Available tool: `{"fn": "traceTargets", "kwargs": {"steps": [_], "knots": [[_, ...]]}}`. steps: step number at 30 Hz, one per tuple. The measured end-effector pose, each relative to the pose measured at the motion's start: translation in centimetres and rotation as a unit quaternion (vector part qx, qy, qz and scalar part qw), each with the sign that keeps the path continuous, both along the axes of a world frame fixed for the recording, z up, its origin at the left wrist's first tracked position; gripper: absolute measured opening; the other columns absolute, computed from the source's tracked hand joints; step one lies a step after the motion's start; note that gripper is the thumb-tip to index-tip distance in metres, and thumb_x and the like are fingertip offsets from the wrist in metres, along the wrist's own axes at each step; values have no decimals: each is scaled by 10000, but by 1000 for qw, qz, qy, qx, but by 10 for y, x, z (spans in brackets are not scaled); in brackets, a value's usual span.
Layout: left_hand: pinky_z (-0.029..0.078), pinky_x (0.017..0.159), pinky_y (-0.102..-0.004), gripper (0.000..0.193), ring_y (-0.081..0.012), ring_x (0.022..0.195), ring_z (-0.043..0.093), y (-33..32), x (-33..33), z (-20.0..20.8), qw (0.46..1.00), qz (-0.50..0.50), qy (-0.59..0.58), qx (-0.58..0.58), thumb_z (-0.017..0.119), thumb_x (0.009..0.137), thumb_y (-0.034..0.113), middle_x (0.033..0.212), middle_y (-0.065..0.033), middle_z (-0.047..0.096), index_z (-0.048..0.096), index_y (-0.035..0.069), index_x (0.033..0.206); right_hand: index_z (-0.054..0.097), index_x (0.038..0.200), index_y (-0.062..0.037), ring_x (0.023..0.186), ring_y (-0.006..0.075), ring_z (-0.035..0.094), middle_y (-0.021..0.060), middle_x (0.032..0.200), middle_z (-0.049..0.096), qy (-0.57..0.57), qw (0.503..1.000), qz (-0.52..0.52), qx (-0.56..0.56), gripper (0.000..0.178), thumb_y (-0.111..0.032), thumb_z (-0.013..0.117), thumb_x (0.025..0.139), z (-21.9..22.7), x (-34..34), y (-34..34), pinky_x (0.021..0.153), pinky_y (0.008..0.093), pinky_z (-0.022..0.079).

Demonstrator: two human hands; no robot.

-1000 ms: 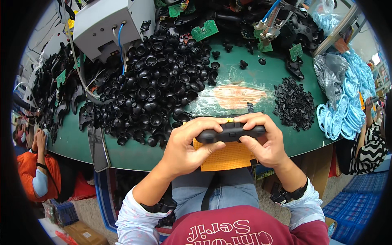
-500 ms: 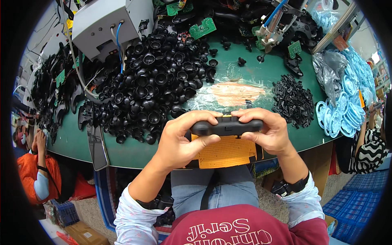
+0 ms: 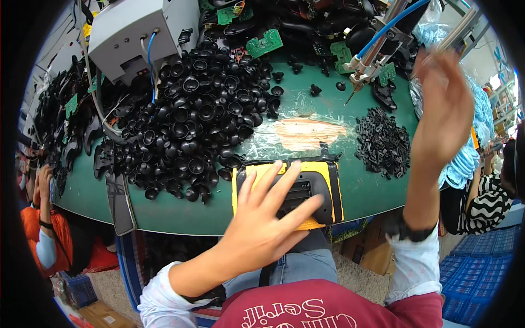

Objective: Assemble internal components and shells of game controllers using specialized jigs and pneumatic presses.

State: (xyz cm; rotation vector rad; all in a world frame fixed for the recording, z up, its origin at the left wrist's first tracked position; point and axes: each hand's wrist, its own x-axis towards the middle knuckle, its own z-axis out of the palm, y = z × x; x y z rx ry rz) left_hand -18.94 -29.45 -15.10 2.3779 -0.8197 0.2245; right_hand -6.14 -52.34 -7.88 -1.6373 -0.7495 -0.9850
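Note:
A black game controller (image 3: 324, 192) lies on a yellow pad (image 3: 239, 188) at the table's front edge, with a battery recess facing up. My left hand (image 3: 262, 224) is spread over its left part, fingers apart, and hides much of it. Whether the fingertips press on the shell I cannot tell. Smeared by motion, my right hand (image 3: 445, 104) is raised at the right, in front of the light-blue plastic pieces. Whatever its fingers may hold is not visible. To its left hangs a screwdriver head (image 3: 360, 79) with a blue air hose.
Black thumbstick caps (image 3: 191, 115) are heaped left of centre on the green table (image 3: 169, 210). Small black parts (image 3: 381, 143) form a pile at the right. A grey machine box (image 3: 134, 41) stands behind, and a phone (image 3: 120, 205) lies at the left edge. Other people sit at both sides.
Both hands held the controller up on edge; now it lies flat on the pad. My right hand has let go and swung up to the right. The left has opened over the controller.

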Motion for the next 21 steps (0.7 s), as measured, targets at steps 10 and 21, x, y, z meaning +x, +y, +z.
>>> {"fn": "traceTargets", "kwargs": {"steps": [10,21], "knots": [[365,967,-559,636,-393,1233,454,-13,3,-30,998,34,-37,34,639,683,-11,1421,-181,440,637,276,1250,549,962,28,929,117,642,93,1023,641,308,775,550,-43,233,-201,509,980,87,-1,-29,963,274,475],[336,967,-591,553,-399,1239,444,-12,-2,-36,998,44,-30,16,598,746,45,1436,-192,427,640,256,1255,414,1151,-105,800,155,642,97,892,637,290,810,507,-45,253,-174,560,956,68,-62,14,804,327,518]]}}
